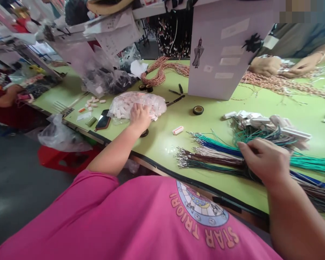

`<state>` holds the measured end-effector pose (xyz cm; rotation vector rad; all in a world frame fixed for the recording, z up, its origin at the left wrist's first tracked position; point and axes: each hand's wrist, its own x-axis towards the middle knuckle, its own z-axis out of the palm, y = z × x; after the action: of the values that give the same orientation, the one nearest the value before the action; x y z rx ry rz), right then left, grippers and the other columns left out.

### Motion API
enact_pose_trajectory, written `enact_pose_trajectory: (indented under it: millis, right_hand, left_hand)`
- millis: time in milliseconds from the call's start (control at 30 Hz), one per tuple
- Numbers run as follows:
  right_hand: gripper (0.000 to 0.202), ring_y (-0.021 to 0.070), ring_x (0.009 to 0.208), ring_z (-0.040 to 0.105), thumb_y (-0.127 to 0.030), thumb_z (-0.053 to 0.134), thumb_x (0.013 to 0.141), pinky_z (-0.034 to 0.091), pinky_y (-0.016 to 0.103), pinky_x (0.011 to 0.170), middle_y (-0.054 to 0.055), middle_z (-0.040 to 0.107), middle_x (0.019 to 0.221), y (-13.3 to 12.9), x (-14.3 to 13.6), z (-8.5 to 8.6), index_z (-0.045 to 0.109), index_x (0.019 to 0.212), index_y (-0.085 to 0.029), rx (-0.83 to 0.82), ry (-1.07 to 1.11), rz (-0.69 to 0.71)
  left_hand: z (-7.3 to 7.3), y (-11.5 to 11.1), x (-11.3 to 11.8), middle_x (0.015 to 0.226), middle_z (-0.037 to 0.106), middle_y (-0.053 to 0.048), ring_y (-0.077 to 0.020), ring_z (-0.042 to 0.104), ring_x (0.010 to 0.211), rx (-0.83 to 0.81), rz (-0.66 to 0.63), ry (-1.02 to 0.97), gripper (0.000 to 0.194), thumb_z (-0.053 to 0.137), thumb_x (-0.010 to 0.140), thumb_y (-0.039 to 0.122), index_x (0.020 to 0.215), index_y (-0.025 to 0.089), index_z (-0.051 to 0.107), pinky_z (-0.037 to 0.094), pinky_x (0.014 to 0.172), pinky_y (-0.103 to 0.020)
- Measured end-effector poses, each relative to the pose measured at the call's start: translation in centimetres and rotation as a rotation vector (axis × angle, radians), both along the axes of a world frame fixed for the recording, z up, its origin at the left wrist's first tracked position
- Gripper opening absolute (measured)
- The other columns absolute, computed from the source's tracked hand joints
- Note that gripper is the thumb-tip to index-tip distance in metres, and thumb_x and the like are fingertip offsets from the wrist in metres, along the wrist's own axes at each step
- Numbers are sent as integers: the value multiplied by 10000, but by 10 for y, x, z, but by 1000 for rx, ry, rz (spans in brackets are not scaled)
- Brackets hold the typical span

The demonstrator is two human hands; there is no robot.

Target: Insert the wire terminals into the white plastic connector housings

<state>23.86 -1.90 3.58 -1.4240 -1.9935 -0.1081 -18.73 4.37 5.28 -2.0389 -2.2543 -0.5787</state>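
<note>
Across the green worktop (pixel 211 124) stands a partition (pixel 213 77) whose labels (pixel 229 61) are too small to read; the person's shirt (pixel 130 220) reads "STAR" and "TRIORI". The left hand (pixel 140 116), fingers bent, is at a clear bag (pixel 119 106) of white pieces, perhaps inside; its tips and hold are hidden. The right hand (pixel 267 160) curls over wires (pixel 219 153); whether it grips any cannot be told.

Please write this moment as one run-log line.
left hand: at plastic bag | right hand: at wire bundles | between hands: white piece
</note>
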Motion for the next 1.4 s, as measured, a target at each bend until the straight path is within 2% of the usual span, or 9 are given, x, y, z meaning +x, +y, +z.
enact_pose_trajectory:
  millis: [200,467,600,767,867,967,1100,1200,1400]
  right_hand:
    - [381,125,537,515,-363,558,911,340,265,505,0,507,546,4,10,-4,471,572,-212,112,-96,82]
    - [423,115,529,477,-373,546,916,307,267,514,6,519,545,-2,2,-8,482,538,-194,206,-275,159]
    - [403,115,527,456,-322,547,918,312,267,529,1,510,546,-2,-2,-6,474,542,-198,250,-267,267]
    - [389,112,521,450,-269,556,913,332,259,536,-7,495,542,-2,-4,-5,458,543,-204,291,-257,318]
    - [379,111,526,459,-275,582,894,342,252,539,-6,519,547,-4,-3,-4,468,539,-206,271,-208,273]
    - [369,112,532,463,-271,574,889,354,252,551,-2,530,551,-6,-5,-3,478,538,-208,225,-176,274]
    - [374,109,523,433,-263,553,892,350,254,555,-5,517,546,-6,-7,-5,463,533,-210,164,-181,330]
    - [360,110,539,443,-256,557,893,348,255,564,-2,533,564,-4,-6,-9,472,547,-208,152,-194,341]
    - [354,106,528,453,-229,592,884,357,247,558,-11,527,556,-1,-7,-12,481,548,-204,243,-224,377]
  left_hand:
    - [-3,21,9,836,650,-135,-352,478,1214,-216,-80,1,61,618,730,78,746,128,649,269,1086,-515]
    - [-32,3,54,1003,692,-137,-293,610,1088,-428,-297,-56,177,600,775,170,929,155,685,430,1008,-424]
    - [-9,2,47,1215,674,-97,-212,620,1112,-316,-285,-170,384,498,855,203,1218,179,620,460,1003,-348]
    - [43,-27,31,1130,716,-44,-178,643,1044,-114,-485,-317,271,568,882,308,1110,222,685,476,993,-326]
    - [62,-10,-3,1136,701,-37,-144,604,991,226,-260,-354,333,491,958,369,1198,179,622,473,959,-306]
    - [57,40,-43,1309,627,-21,-116,518,1027,37,116,-207,404,456,993,303,1356,128,488,383,1025,-279]
    - [27,88,-64,909,685,19,-119,461,894,-207,131,-205,278,533,972,328,1105,98,614,352,934,-231]
    - [10,98,-58,588,501,63,-102,375,739,-311,131,-183,266,570,951,362,863,119,626,319,811,-188]
    - [13,109,-43,722,593,6,-134,420,806,-226,157,-73,210,523,940,282,827,139,628,293,773,-242]
